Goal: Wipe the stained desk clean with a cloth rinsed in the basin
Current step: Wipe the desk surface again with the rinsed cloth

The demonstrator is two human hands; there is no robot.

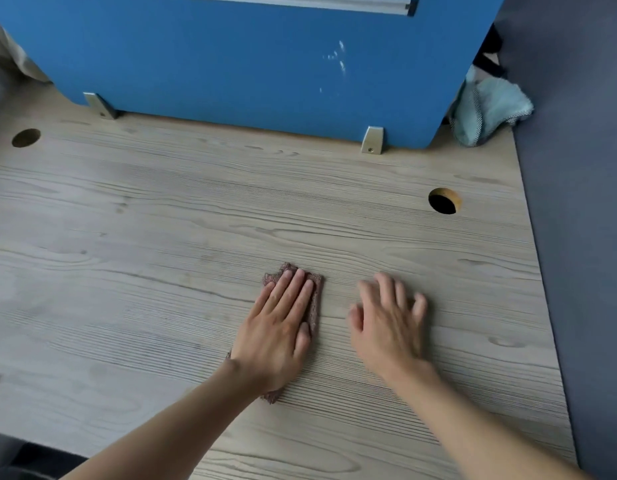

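Now, left hand [279, 327] flat on the brown cloth [316, 296], pressing it to the wooden desk [144, 237]!
Fingers straight, palm down; the cloth lies well in front of the blue divider [248, 64], towards its right end. Right hand [386, 320] sits just beside the cloth, blurred, fingers spread, holding nothing. A teal rag [487, 109] is bunched at the divider's right edge, with a round cable hole [445, 200] in front of that corner.

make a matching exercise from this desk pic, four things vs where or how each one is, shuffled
1 brown cloth
2 teal cloth
3 right hand
4 blue panel

a bunched at the desk's far right corner
b flat under the left hand
c upright along the back edge
d open, holding nothing

Pairs: 1-b, 2-a, 3-d, 4-c
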